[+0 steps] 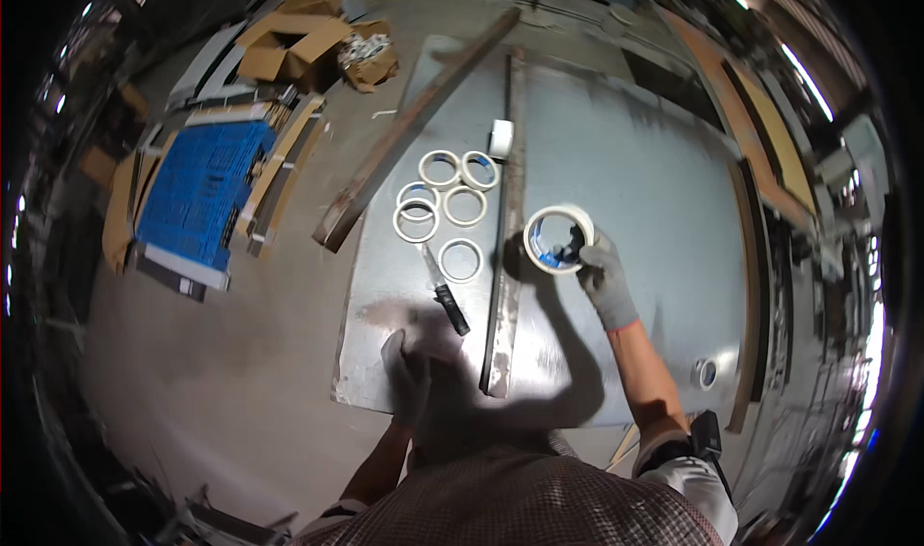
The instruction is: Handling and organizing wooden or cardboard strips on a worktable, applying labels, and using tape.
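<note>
My right hand (604, 279), in a grey glove, grips a cream-white tape roll (531, 241) by its right side, raised above the metal sheet (635, 171). Blue shows inside the roll's core. My left hand (408, 373), gloved too, is low over the sheet's near left part; its fingers look loosely extended, dark and a little blurred, and I see nothing in them. Ahead of it lies a utility knife (449, 309) with a black handle. Beyond the knife several tape rolls (460, 260) lie flat in a cluster, two of them overlapping.
A long metal bar (502, 325) crosses the sheet, with a white roll (501, 139) on edge beside it. Another rusty bar (404, 127) slants across the left edge. One small roll (707, 374) lies at right. A blue pallet (204, 192) and cardboard boxes (294, 46) stand left.
</note>
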A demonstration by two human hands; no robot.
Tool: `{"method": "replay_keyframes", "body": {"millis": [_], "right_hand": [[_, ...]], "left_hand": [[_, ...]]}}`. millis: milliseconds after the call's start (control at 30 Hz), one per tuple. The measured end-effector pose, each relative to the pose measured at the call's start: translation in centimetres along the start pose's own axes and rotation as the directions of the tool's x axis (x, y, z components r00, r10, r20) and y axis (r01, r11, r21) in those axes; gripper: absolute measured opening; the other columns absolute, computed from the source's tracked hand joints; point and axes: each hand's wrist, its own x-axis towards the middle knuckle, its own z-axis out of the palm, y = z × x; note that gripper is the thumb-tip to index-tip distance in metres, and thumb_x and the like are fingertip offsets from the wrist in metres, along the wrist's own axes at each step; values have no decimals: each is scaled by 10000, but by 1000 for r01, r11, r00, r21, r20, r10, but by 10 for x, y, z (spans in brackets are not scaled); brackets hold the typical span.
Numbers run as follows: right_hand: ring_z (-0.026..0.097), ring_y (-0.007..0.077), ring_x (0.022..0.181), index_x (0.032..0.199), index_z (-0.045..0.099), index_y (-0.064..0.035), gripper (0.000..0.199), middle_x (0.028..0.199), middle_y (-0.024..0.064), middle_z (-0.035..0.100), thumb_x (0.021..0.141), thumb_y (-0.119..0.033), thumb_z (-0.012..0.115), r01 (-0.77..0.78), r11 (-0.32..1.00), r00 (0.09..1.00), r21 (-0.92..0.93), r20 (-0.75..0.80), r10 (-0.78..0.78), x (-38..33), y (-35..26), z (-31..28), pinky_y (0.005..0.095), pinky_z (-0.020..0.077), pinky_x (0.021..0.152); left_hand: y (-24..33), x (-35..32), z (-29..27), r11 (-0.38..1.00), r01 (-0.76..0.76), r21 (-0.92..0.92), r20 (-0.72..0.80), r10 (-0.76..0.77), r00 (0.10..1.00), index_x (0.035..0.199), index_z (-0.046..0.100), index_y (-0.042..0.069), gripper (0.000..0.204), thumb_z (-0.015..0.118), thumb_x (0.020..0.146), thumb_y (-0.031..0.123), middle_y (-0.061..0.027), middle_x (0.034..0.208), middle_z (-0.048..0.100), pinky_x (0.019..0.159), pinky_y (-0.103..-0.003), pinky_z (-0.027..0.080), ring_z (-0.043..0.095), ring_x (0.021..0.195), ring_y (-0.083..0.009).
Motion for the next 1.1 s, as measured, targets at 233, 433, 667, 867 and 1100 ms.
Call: {"method": "replay_keyframes", "body": {"millis": [233, 433, 667, 867, 1100], "right_hand": [[587, 146, 899, 1109, 467, 60, 387, 1013, 105, 570, 742, 1, 574, 141, 988, 959, 55, -257, -123, -136, -45, 18, 264, 482, 826], [547, 82, 759, 1083, 514, 37, 421, 900, 57, 569, 720, -111, 666, -49, 846, 897, -531, -396, -197, -229, -66, -33, 219, 466, 613], [573, 133, 855, 1102, 516, 42, 444, 962, 76, 580, 720, -112, 682, 29, 970, 809, -242, -564, -165, -285, -73, -40, 244, 480, 743], [576, 151, 827, 1158, 461, 33, 428, 991, 98, 568, 770, -68, 612, 163, 983, 654, -80, -737, -168, -333, -35, -55, 264, 494, 746], [561, 113, 812, 963, 579, 13, 286, 866, 52, 602, 701, -65, 664, -151, 899, 640, -412, -734, -228, -365, -52, -77, 262, 471, 706]], "left_hand": [[199, 52, 77, 657, -580, -482, 376, 753, 540, 978, 545, -17, 379, 623, 743, 270, -190, 928, 551, 763, -443, 435, 522, 878, -385], [254, -26, 135, 462, -453, -762, 265, 862, 432, 739, 607, 56, 96, 632, 670, 118, -80, 656, 577, 535, -399, 429, 573, 605, -292], [269, -44, 106, 708, -225, -670, 640, 704, 307, 608, 516, 31, 138, 638, 652, 78, -104, 576, 556, 539, -355, 459, 558, 530, -304], [160, 58, 89, 686, -683, 251, 659, 396, 640, 877, 600, 10, 307, 492, 855, 296, -217, 885, 587, 655, -507, 418, 572, 777, -349], [88, 184, 118, 419, -861, 290, 939, 52, 341, 1030, 591, -10, 294, 550, 803, 172, -230, 984, 591, 755, -434, 466, 582, 865, -368]]}}
